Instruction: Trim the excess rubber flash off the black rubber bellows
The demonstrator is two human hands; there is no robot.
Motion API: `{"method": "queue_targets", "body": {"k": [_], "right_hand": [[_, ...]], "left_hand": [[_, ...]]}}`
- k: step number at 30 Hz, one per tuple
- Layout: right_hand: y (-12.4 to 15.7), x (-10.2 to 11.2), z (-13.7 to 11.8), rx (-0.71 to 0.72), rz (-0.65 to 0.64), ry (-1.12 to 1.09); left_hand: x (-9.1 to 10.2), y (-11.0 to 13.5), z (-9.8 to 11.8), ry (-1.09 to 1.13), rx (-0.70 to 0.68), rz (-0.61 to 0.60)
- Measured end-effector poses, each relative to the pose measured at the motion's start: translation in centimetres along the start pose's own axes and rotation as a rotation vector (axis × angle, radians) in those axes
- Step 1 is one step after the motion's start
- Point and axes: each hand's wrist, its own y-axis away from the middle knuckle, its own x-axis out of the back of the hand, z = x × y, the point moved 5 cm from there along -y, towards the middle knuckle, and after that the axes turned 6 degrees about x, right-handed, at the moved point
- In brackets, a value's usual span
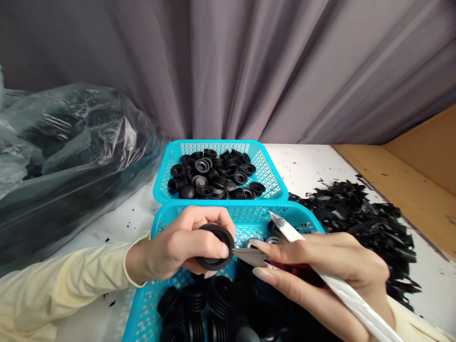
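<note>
My left hand [188, 242] is closed around a round black ribbed rubber part [205, 262], thumb pressed inside its rim. From the right, my right hand [320, 266] pinches a small pointed metal knife blade [249, 256] between thumb and forefinger. The blade's tip meets the rim of the part or lies just beside it. A white stick with a slanted pointed end [302, 242] also lies across my right hand, above the thumb. Both hands are over the near blue basket [140, 294], which holds many similar black ribbed parts [194, 299].
Behind stands a second blue basket [158, 183] with more black parts [217, 173]. A heap of black rubber scraps [359, 218] lies on the white table [302, 161] at right, beside a cardboard box [427, 152]. At left bulges a clear plastic bag [78, 147]. A grey curtain [228, 66] hangs behind.
</note>
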Motion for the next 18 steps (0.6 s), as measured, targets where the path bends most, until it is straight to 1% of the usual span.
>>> {"method": "queue_targets", "body": {"k": [5, 8, 11, 15, 18], "right_hand": [[-0.2, 0.1, -0.2, 0.009, -0.003, -0.002], [-0.7, 0.3, -0.6, 0.025, -0.027, -0.004], [-1.2, 0.2, -0.8, 0.024, -0.053, -0.001], [-1.3, 0.1, -0.9, 0.022, -0.053, -0.005], [-1.1, 0.1, -1.0, 0.024, -0.055, -0.011]], "left_hand": [[0.0, 0.1, 0.1, 0.006, 0.0, 0.006], [0.0, 0.0, 0.1, 0.02, -0.003, 0.007], [0.1, -0.1, -0.1, 0.039, -0.026, -0.008], [0.1, -0.4, -0.4, 0.076, -0.067, -0.036], [0.1, -0.4, -0.4, 0.067, -0.057, -0.036]]}}
